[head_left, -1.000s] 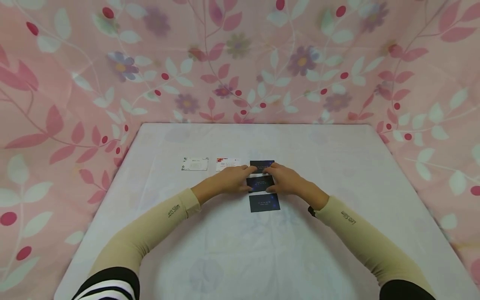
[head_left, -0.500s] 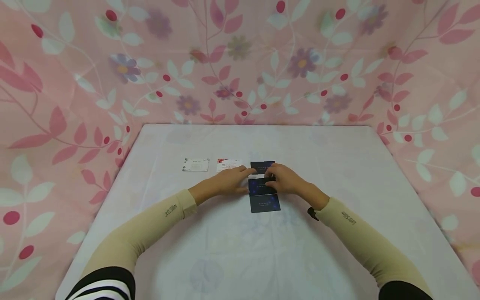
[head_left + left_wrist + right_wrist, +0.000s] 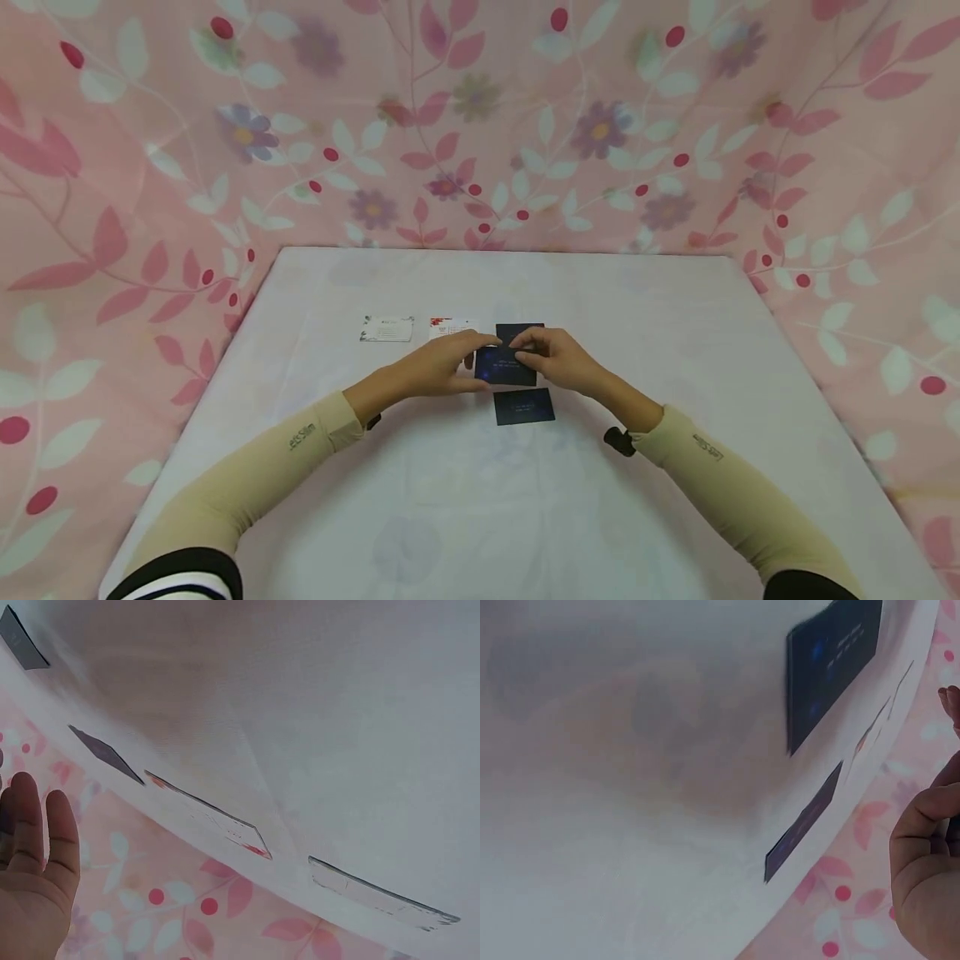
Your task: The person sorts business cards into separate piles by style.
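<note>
Raised a little off the white table, a dark blue business card (image 3: pixel 504 367) is pinched at its right side by my right hand (image 3: pixel 558 360). My left hand (image 3: pixel 442 364) is at the card's left side, thumb and fingers spread apart; its fingers (image 3: pixel 28 821) look relaxed in the left wrist view. Whether it touches the card is hard to tell. A second dark card (image 3: pixel 523 407) lies on the table nearer to me. Behind the held one lies a third dark card (image 3: pixel 517 331), partly covered by my right fingers. The right wrist view shows my right hand (image 3: pixel 930 877) with curled fingers.
To the left of the far dark card lie a white card with red corners (image 3: pixel 450 326), partly behind my left hand, and a white card with grey corner patterns (image 3: pixel 387 329). The table (image 3: pixel 480 517) ends at a pink floral curtain (image 3: pixel 480 125).
The middle dark card has come off the table and shifted left in my right hand's pinch. My left hand has drawn back slightly to the left.
</note>
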`<state>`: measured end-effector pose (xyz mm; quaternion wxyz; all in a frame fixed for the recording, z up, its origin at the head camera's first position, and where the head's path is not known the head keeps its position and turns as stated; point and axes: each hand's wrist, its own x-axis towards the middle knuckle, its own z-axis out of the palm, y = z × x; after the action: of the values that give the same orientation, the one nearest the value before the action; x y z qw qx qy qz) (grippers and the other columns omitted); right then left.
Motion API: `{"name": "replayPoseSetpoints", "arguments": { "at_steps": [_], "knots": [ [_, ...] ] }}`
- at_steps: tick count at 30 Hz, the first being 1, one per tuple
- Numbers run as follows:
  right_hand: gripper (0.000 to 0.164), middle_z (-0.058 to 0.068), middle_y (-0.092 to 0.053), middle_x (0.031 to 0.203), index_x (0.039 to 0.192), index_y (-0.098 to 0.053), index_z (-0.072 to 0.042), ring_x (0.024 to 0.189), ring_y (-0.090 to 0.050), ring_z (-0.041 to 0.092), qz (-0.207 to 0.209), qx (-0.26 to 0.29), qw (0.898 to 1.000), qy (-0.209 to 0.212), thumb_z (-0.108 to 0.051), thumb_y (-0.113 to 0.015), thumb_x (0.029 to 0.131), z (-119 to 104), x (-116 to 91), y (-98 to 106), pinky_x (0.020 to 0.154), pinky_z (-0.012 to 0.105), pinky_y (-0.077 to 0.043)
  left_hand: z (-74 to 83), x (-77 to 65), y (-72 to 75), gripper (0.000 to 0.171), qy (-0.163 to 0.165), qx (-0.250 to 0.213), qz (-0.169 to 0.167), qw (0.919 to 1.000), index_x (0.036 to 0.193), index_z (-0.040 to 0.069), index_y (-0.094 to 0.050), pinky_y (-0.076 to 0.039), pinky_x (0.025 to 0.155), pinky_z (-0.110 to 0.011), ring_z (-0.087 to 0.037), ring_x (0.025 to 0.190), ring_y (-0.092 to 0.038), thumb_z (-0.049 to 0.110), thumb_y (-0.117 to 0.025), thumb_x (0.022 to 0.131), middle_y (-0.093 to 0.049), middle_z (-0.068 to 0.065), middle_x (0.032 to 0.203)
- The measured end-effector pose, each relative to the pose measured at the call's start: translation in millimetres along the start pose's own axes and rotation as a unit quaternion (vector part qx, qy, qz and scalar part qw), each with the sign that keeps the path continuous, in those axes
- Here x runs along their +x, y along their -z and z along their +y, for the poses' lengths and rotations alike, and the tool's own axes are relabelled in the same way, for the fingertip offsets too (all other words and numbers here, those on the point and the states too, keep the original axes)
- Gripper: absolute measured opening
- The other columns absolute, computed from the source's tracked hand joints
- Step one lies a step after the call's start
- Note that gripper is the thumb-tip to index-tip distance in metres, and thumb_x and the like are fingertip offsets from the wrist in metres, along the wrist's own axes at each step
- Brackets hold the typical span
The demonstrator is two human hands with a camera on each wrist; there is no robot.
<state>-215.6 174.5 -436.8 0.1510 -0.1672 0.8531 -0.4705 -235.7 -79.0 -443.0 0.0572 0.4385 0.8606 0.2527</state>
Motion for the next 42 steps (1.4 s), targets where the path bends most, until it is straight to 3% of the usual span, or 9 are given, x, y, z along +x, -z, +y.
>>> {"name": "replayPoseSetpoints", "arguments": {
  "at_steps": [3,8,12,15,19,23,28,36,42],
  "knots": [
    [0.018,0.011,-0.069,0.110,0.115,-0.067,-0.010,0.082,-0.062,0.021,0.011,0.011,1.000,-0.008,-0.011,-0.062,0.098,-4,-4,-4,0.067,0.030,-0.052,4.4,-9.0,5.1,0.065,-0.014,0.029,0.007,0.9995,0.139,0.016,-0.052,-0.050,0.070,-0.023,-0.012,0.086,-0.059,0.037,-0.079,0.084,-0.063,0.002,0.116],
    [0.020,0.011,-0.069,0.111,0.116,-0.066,-0.010,0.080,-0.063,0.018,0.023,0.011,1.000,0.010,-0.011,-0.063,0.097,-7,-11,-11,0.070,0.033,-0.056,11.0,-20.6,11.7,0.063,-0.016,0.062,0.025,0.9976,0.135,0.014,-0.057,-0.052,0.071,-0.023,-0.010,0.088,-0.060,0.038,-0.081,0.081,-0.065,0.001,0.117],
    [0.026,0.009,-0.069,0.114,0.119,-0.065,-0.010,0.084,-0.064,0.016,0.050,-0.059,0.994,0.075,-0.014,-0.068,0.094,-12,-21,-17,0.070,0.029,-0.056,12.9,-28.4,13.7,0.063,-0.024,0.074,0.050,0.9957,0.135,0.012,-0.059,-0.053,0.072,-0.023,-0.010,0.087,-0.062,0.039,-0.080,0.081,-0.067,0.000,0.118],
    [0.044,0.007,-0.064,0.120,0.127,-0.061,-0.009,0.087,-0.064,0.017,0.065,-0.110,0.985,0.119,-0.020,-0.076,0.088,-12,-30,-19,0.065,0.025,-0.053,12.8,-32.1,13.5,0.066,-0.031,0.078,0.070,0.9940,0.136,0.012,-0.059,-0.054,0.073,-0.024,-0.011,0.087,-0.063,0.039,-0.081,0.080,-0.068,0.000,0.118],
    [0.065,0.005,-0.056,0.126,0.136,-0.054,-0.010,0.093,-0.062,0.018,0.068,-0.150,0.977,0.139,-0.025,-0.084,0.080,-12,-37,-22,0.064,0.021,-0.053,13.8,-35.7,14.0,0.068,-0.037,0.083,0.092,0.9916,0.137,0.012,-0.059,-0.057,0.080,-0.029,-0.013,0.094,-0.066,0.037,-0.083,0.079,-0.068,-0.001,0.120],
    [0.069,0.003,-0.056,0.127,0.137,-0.053,-0.010,0.093,-0.062,0.018,0.082,-0.184,0.969,0.145,-0.026,-0.086,0.078,-9,-40,-22,0.064,0.019,-0.053,15.6,-37.0,12.2,0.068,-0.034,0.082,0.095,0.9915,0.139,0.012,-0.058,-0.056,0.090,-0.034,-0.016,0.107,-0.066,0.036,-0.083,0.080,-0.068,-0.003,0.123],
    [0.067,0.002,-0.059,0.124,0.136,-0.056,-0.011,0.091,-0.062,0.021,0.083,-0.168,0.968,0.167,-0.024,-0.086,0.078,-6,-45,-20,0.065,0.021,-0.053,17.4,-42.0,5.8,0.065,-0.025,0.052,0.102,0.9931,0.135,0.012,-0.060,-0.055,0.091,-0.033,-0.015,0.107,-0.065,0.035,-0.083,0.080,-0.067,-0.003,0.124],
    [0.066,0.005,-0.058,0.125,0.138,-0.056,-0.010,0.092,-0.061,0.022,0.088,-0.146,0.961,0.216,-0.021,-0.085,0.079,-3,-50,-18,0.066,0.025,-0.055,20.1,-45.1,-2.8,0.062,-0.069,0.059,0.152,0.9842,0.128,0.008,-0.064,-0.050,0.100,-0.040,-0.019,0.115,-0.062,0.034,-0.085,0.077,-0.067,-0.004,0.124],
    [0.062,0.005,-0.058,0.121,0.132,-0.061,-0.008,0.091,-0.061,0.024,0.094,-0.150,0.955,0.236,-0.019,-0.086,0.077,3,-49,-14,0.063,0.030,-0.056,23.2,-40.5,-9.1,0.061,-0.056,0.051,0.162,0.9838,0.127,0.009,-0.064,-0.046,0.100,-0.042,-0.020,0.114,-0.061,0.033,-0.087,0.075,-0.067,-0.003,0.121]
  ]
}}
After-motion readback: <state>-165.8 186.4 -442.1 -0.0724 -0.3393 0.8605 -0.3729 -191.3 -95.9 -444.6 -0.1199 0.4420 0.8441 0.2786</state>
